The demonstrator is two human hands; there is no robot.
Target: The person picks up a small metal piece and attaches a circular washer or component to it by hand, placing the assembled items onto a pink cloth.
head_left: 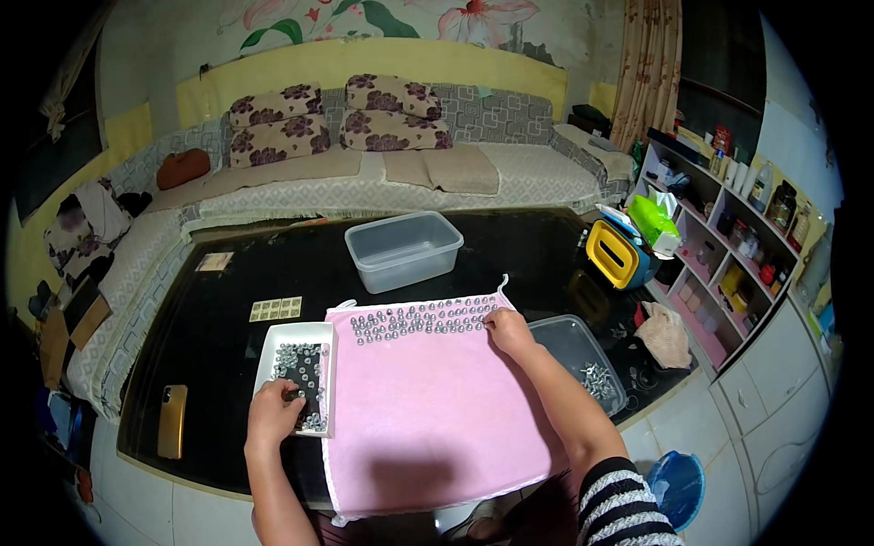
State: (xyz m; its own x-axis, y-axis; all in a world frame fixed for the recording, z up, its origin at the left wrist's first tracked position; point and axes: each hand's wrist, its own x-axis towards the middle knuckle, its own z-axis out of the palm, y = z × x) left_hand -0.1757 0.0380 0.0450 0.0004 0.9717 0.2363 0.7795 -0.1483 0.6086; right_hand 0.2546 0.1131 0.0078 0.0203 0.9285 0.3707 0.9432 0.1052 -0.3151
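Head view: left hand (271, 411) pinches a small metal piece over the white tray (273, 350) of loose parts. Right hand (508, 329), fingers together, presses the end of the part rows (419, 318) on the pink cloth (428, 409). Risk: tugging the cloth scatters the rows; cloth overhangs the counter (228, 300) edge near both wrists.

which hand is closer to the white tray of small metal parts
Left. The left hand is over the near end of the white tray, fingers among its small metal parts. The right hand is across the pink cloth, at the rows of parts on its far edge.
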